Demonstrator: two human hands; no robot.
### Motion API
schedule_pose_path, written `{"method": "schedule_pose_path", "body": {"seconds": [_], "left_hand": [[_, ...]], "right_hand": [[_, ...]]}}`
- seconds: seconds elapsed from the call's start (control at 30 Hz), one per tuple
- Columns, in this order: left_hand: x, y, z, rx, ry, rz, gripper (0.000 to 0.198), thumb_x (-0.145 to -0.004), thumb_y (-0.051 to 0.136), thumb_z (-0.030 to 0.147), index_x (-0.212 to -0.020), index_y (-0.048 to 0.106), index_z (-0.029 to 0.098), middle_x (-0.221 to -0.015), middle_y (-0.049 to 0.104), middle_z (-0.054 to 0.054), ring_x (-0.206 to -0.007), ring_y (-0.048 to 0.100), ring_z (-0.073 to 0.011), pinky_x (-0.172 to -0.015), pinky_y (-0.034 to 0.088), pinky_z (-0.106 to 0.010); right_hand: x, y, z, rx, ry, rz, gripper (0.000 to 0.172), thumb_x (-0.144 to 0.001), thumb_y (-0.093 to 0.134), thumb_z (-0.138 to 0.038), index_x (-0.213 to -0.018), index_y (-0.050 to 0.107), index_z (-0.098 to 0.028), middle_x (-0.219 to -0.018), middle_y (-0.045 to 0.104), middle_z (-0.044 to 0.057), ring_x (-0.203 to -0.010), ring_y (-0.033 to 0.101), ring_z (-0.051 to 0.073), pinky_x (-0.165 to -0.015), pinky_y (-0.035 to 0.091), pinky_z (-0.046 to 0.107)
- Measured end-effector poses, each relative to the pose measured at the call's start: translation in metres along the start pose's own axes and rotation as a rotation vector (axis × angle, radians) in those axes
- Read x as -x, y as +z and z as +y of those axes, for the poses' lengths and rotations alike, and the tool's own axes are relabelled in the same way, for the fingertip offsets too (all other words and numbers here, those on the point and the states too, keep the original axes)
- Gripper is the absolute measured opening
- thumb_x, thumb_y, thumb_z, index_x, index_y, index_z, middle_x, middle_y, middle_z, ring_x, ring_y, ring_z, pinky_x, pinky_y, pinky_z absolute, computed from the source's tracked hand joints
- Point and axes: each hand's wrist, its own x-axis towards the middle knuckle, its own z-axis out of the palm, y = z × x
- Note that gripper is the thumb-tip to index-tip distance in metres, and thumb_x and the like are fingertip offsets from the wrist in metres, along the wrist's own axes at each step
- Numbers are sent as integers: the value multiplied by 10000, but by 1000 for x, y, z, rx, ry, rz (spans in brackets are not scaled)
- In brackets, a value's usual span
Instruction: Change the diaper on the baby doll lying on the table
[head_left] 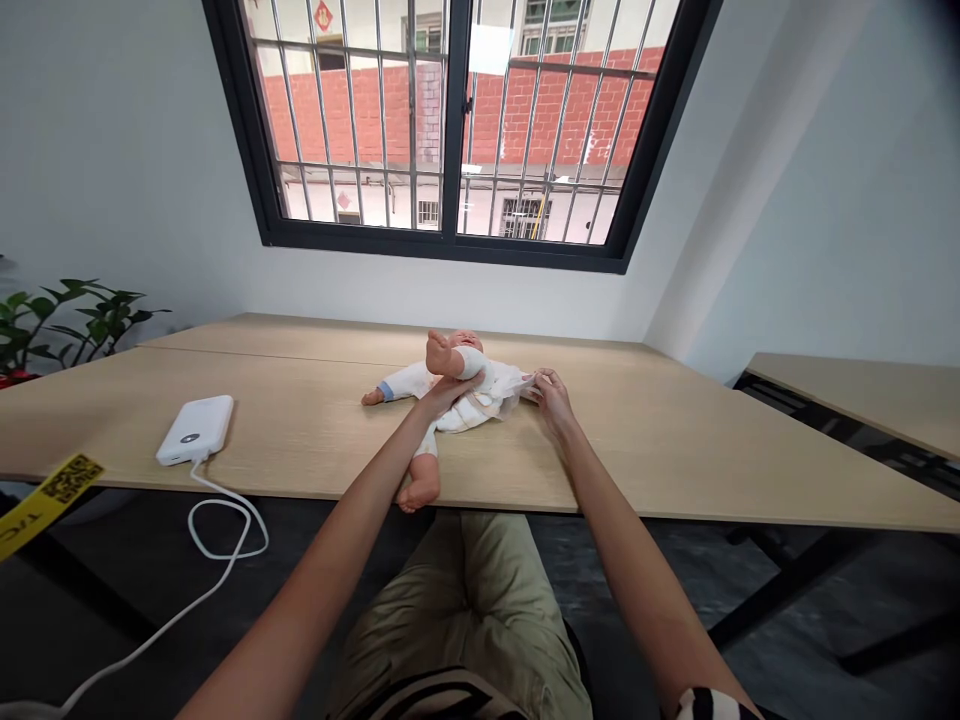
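Observation:
A baby doll in white clothes with a blue cuff lies on its back on the table, one leg raised and the other stretched toward the front edge. My left hand is against the raised leg and lower body, its fingers closed around part of the doll and partly hidden. At the doll's right side, my right hand pinches the thin edge of white fabric, which looks like a diaper and is drawn out sideways. The doll's head shows only partly behind the raised foot.
On the left of the wooden table lies a white power bank, its white cable hanging over the front edge. A yellow tag is at far left, near a leafy plant. A barred window is ahead.

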Motion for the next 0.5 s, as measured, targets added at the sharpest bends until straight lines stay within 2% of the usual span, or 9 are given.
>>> {"method": "schedule_pose_path", "body": {"seconds": [0.13, 0.23, 0.33, 0.4, 0.5], "left_hand": [[0, 0, 0, 35, 1, -9, 447, -856, 611, 273, -1280, 554, 141, -1319, 603, -120, -1286, 514, -249, -1111, 382, -433], [2, 0, 2, 40, -12, 4, 464, -835, 642, 292, -1267, 569, 139, -1312, 606, -119, -1292, 507, -256, -1122, 369, -413], [1, -1, 1, 76, -22, 7, 507, -813, 666, 305, -1275, 563, 123, -1328, 593, -127, -1295, 499, -270, -1132, 345, -415], [-1, -2, -2, 89, -11, -23, 519, -806, 673, 311, -1271, 557, 111, -1333, 585, -140, -1285, 504, -278, -1124, 349, -423], [-5, -2, -6, -47, 37, -61, 543, -740, 739, 324, -1212, 587, 104, -1253, 628, -160, -1275, 505, -316, -1103, 371, -425]], "right_hand": [[-1, 1, 1, 13, -3, -16, 370, -615, 773, -431, -811, 517, -249, -852, 673, -14, -814, 605, 147, -735, 480, 269], [-4, -2, 4, 60, -25, 32, 379, -554, 809, -434, -794, 592, -236, -900, 652, -8, -842, 587, 137, -718, 467, 239], [-8, -6, 8, 113, -47, 71, 398, -569, 797, -504, -806, 646, -222, -956, 662, 17, -864, 586, 141, -731, 461, 240], [-9, -8, 10, 121, -56, 51, 415, -583, 793, -524, -835, 665, -221, -944, 672, 24, -845, 592, 143, -743, 466, 254], [-8, -6, 13, 125, -58, -40, 411, -597, 802, -510, -861, 686, -217, -903, 679, 22, -823, 599, 144, -782, 479, 280]]}}
